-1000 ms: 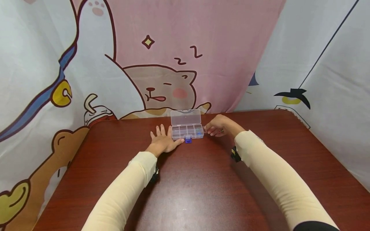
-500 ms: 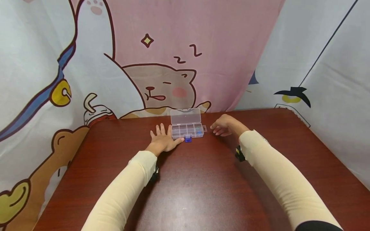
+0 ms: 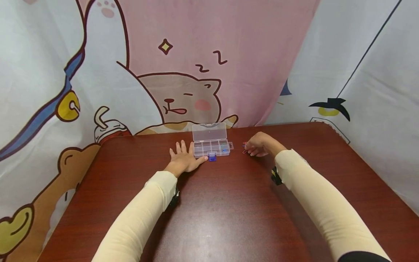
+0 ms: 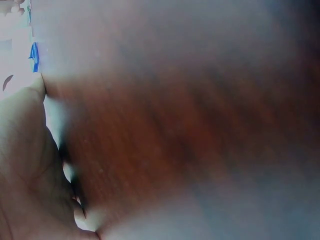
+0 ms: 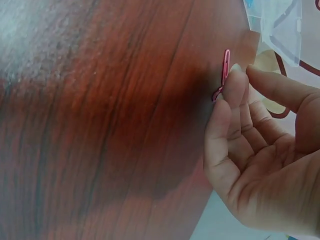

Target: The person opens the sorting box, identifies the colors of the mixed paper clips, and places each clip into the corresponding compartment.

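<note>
In the head view a clear divided plastic box (image 3: 221, 154) stands with its lid (image 3: 209, 131) raised and its blue latch (image 3: 212, 157) facing me. Several blue and green bits (image 3: 224, 149) lie in its right-hand compartments. My left hand (image 3: 183, 160) lies flat on the table against the box's left side, fingers spread, thumb by the latch. To the right of the box, my right hand (image 3: 262, 144) bends over several small coloured clips. A pink clip shaped like a safety pin (image 5: 226, 65) shows right at its fingertips in the right wrist view, the thumb held apart.
The brown wooden table (image 3: 216, 211) carries the box near its far edge. A hang tab (image 3: 231, 145) sticks out from the box's right side. Behind the table hangs a printed curtain (image 3: 262, 65) with a cartoon cat.
My right hand has drawn back from the box's right side and moved right, down to the small clips, which now show at its fingertips. The left hand has stayed still.
</note>
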`<state>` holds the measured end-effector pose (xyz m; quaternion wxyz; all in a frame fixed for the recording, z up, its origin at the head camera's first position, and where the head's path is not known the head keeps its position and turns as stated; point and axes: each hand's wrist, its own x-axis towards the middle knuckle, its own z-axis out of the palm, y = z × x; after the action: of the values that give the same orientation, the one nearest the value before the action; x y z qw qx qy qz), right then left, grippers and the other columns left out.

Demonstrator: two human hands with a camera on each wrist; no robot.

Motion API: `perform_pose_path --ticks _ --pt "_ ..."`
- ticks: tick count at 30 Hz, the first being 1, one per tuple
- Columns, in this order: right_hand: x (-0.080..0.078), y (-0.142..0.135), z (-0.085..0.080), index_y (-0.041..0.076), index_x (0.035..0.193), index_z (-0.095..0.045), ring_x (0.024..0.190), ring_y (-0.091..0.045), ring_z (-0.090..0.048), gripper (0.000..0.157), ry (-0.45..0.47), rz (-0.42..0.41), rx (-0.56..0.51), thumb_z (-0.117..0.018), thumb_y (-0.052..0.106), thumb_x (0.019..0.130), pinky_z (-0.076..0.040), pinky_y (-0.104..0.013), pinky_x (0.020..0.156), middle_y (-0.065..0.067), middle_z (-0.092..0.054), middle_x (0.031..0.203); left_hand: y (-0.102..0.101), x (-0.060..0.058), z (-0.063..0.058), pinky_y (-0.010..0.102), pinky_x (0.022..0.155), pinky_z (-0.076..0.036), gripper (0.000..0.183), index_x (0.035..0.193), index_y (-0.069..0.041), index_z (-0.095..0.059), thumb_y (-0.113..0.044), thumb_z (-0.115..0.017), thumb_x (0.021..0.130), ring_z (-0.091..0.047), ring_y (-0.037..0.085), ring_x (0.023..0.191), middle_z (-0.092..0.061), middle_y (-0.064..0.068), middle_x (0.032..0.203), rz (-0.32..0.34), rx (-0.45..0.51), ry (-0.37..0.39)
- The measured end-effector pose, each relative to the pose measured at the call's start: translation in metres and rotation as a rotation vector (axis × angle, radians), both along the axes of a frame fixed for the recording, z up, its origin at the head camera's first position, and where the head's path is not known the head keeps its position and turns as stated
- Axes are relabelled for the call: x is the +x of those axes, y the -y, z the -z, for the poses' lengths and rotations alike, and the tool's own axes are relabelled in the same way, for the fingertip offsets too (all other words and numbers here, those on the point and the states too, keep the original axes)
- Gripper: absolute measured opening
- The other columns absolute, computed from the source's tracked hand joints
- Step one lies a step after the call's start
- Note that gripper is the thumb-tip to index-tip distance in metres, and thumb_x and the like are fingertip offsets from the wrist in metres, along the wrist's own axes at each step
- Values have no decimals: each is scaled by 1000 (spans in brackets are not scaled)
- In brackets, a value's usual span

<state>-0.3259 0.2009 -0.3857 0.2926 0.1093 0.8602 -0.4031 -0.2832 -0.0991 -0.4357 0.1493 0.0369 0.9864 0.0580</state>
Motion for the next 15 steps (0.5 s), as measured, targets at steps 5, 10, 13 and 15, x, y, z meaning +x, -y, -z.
perform_pose_path --ticks 5,10,13,15 --pt "1 1 5 3 99 -70 65 -12 -66 17 -43 -52 49 -62 15 90 -54 -31 63 0 -66 72 1 0 0 64 114 1 103 158 -16 3 -83 -25 85 9 40 148 10 23 161 -3 4 -5" --pt "1 3 10 6 92 -69 66 -10 -64 14 -33 -106 108 -59 16 92 -54 -29 63 3 -65 71 1 -1 1 64 114 1 103 158 -16 2 -84 -24 85 8 40 148 10 23 161 1 6 -10" --pt "-1 5 10 6 87 -68 65 -10 -64 15 -34 -113 154 -59 16 92 -53 -29 63 2 -64 69 1 -2 2 64 114 0 103 158 -16 3 -84 -24 85 9 40 148 10 23 161 1 -1 -8" --pt "-2 6 11 6 84 -68 65 -11 -64 15 -35 -112 173 -59 16 91 -53 -30 63 2 -64 69 0 -2 2 64 114 0 103 158 -16 3 -84 -23 85 9 40 148 10 23 161 0 -3 -5"
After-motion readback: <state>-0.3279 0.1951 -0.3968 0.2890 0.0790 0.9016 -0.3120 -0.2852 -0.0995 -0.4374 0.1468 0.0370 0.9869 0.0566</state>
